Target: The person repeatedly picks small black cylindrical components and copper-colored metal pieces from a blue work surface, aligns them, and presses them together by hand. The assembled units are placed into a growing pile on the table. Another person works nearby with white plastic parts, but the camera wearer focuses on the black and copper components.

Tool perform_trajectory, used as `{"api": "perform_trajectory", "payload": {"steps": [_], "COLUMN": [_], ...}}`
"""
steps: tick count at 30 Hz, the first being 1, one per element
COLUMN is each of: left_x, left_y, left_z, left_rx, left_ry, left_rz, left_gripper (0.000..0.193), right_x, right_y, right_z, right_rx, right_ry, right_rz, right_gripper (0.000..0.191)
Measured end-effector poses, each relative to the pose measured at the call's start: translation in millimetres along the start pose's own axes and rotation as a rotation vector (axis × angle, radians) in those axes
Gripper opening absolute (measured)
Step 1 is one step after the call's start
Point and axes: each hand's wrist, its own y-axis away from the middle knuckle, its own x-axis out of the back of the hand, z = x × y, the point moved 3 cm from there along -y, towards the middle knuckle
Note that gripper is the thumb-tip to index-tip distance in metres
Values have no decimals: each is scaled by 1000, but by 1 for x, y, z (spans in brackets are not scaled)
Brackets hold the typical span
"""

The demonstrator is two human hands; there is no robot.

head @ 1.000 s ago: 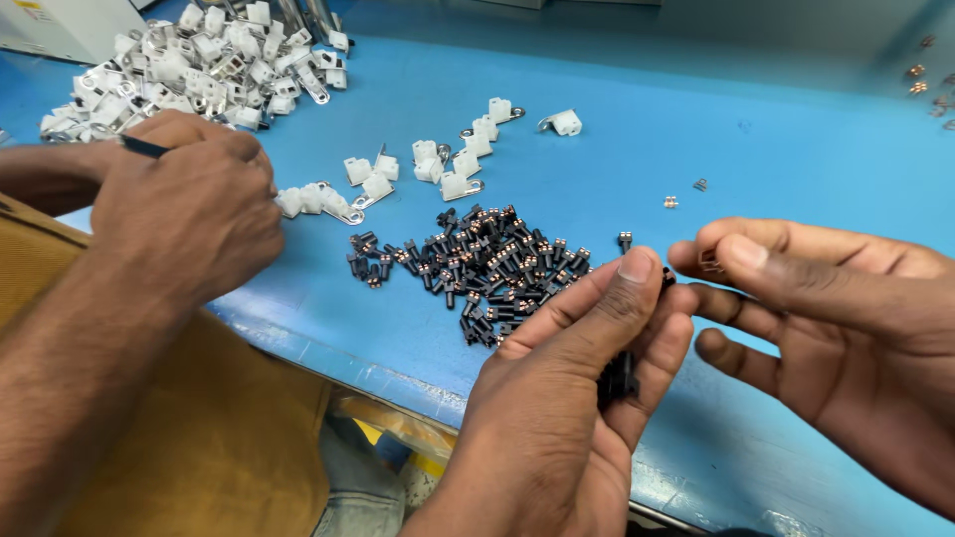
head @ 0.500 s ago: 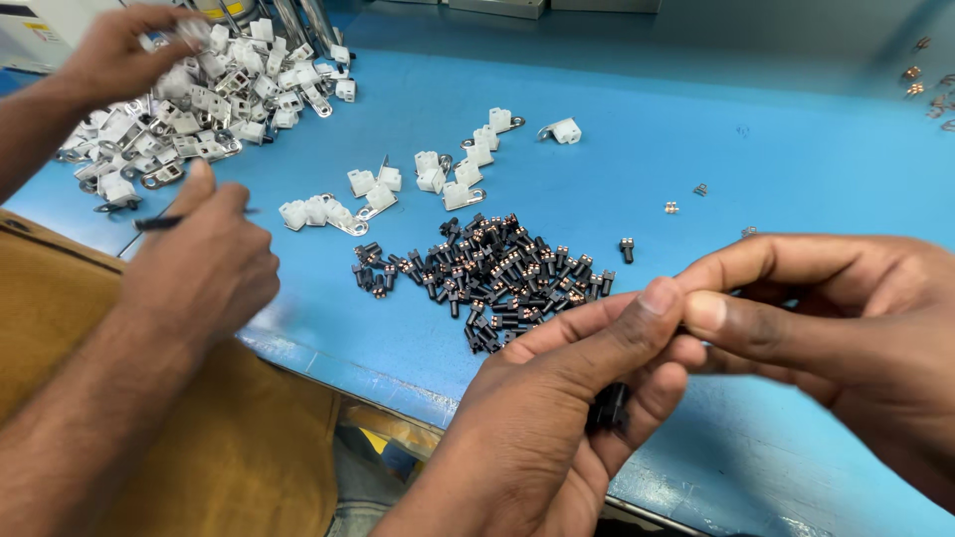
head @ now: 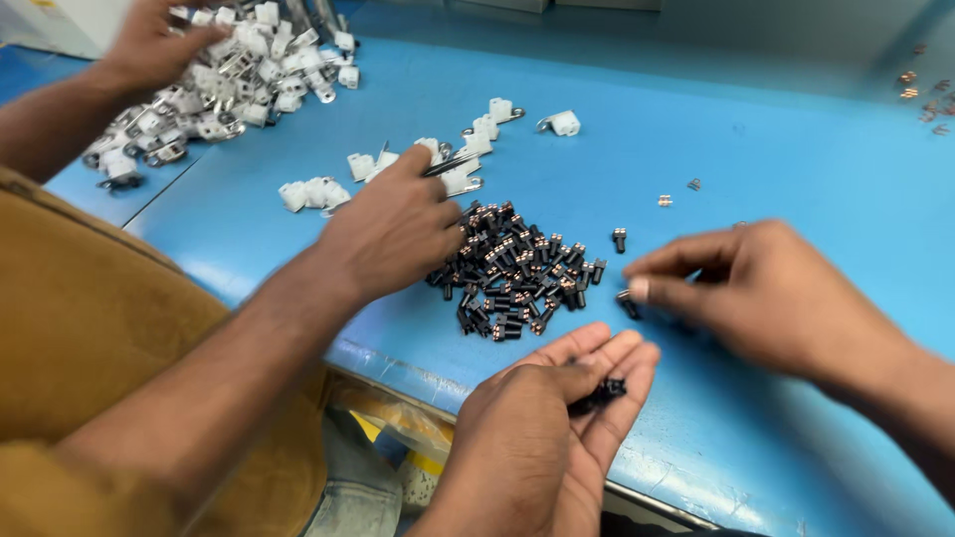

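Note:
My left hand (head: 557, 418) lies palm up at the table's near edge, cupped around a few small black parts (head: 600, 394). To its right, my right hand (head: 766, 298) is low over the blue table (head: 796, 169), thumb and forefinger pinched on one black part (head: 628, 303) at the right edge of a pile of black parts with copper tips (head: 517, 270). A single black part (head: 620, 239) stands apart, just beyond the pile.
A co-worker in a mustard sleeve (head: 90, 328) sits at the left. One of that person's hands (head: 393, 229) holds tweezers over a row of white clips (head: 313, 192). The other hand (head: 149, 45) is in a big heap of white clips (head: 219, 89). Tiny copper bits (head: 665, 200) lie scattered.
My right hand left my left hand and dropped to the pile's right edge. My left palm opened flatter. The co-worker's tweezer hand slid right, up to the black pile.

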Motion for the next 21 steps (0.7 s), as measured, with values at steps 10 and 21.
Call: {"api": "perform_trajectory", "payload": {"steps": [10,21], "left_x": [-30,-35], "left_y": [14,11], "left_z": [7,5], "left_rx": [-56,-182], "left_ry": [-98,-182], "left_rz": [-113,-335], "left_gripper": [47,35], "right_x": [18,28], "right_y": [-81,11], "right_z": [-9,30], "right_rx": [251,-47], "right_ry": [279,-1042], "right_rz": [231,-255], "right_gripper": [20,28]}}
